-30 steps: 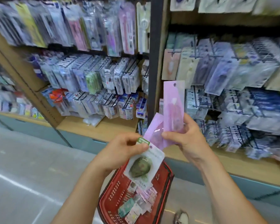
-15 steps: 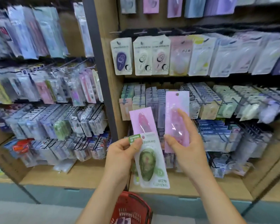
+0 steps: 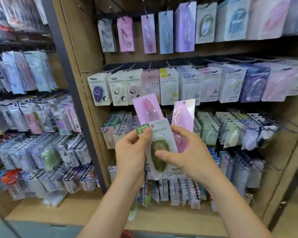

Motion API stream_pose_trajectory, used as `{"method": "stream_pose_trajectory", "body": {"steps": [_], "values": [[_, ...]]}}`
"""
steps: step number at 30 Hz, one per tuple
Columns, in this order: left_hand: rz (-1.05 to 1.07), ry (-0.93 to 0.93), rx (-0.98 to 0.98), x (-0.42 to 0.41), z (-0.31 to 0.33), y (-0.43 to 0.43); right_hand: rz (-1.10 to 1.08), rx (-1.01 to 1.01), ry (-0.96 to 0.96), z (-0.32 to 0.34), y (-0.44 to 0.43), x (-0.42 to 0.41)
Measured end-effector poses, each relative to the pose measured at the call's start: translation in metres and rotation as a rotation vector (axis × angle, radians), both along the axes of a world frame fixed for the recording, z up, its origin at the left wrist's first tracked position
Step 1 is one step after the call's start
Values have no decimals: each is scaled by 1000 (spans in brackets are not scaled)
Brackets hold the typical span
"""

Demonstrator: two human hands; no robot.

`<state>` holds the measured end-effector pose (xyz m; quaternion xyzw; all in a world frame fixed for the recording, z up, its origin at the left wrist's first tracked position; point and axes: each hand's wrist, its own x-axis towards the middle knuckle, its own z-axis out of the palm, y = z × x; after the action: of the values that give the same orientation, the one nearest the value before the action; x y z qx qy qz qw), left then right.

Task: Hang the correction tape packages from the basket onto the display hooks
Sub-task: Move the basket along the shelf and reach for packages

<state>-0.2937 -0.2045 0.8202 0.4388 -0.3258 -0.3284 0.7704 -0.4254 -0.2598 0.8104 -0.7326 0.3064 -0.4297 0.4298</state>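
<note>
I hold three correction tape packages in front of the display. My left hand [image 3: 131, 152] pinches the top of a white package with a green tape [image 3: 159, 152], and a pink package [image 3: 147, 107] sticks up behind it. My right hand [image 3: 182, 152] grips a second pink package [image 3: 184, 114], with its thumb lying across the green one. Rows of display hooks [image 3: 208, 131] loaded with similar packages fill the shelf unit just behind my hands. Only a red sliver of the basket [image 3: 126, 235] shows at the bottom edge.
A dark upright post [image 3: 72, 93] divides this unit from the left one, which is packed with other hanging stationery [image 3: 41, 117]. A wooden ledge [image 3: 162, 219] runs along the bottom of the display. More tape packages [image 3: 179, 28] hang on the top row.
My view rose and closed in on the right-hand display, and the basket dropped almost out of sight. My right hand came in beside my left, and its thumb now lies on the green package.
</note>
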Motion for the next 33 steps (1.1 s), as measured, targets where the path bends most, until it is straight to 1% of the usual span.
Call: {"method": "stream_pose_trajectory", "body": {"steps": [4, 7, 11, 14, 18, 21, 26, 29, 33], "values": [[-4, -6, -26, -26, 16, -15, 23, -45, -74, 16, -14, -24], [-23, -24, -42, -38, 27, -23, 108, -52, -165, 24, -22, -43], [-88, -47, -43, -45, 42, -33, 152, -76, -175, 34, -32, -56], [-120, -102, -54, -46, 52, -44, 168, -70, -207, 38, -42, -61], [-139, -188, -85, -44, 67, -66, 201, -60, -295, 47, -54, -66], [-142, -223, -121, -45, 77, -85, 176, -97, -322, 54, -65, -68], [-131, -188, -214, -40, 97, -114, 75, -173, -374, 76, -85, -67], [-121, -247, -215, -32, 106, -131, 39, -205, -418, 91, -100, -62], [-25, -367, -261, -10, 120, -154, -11, -209, -536, 107, -120, -54]]}}
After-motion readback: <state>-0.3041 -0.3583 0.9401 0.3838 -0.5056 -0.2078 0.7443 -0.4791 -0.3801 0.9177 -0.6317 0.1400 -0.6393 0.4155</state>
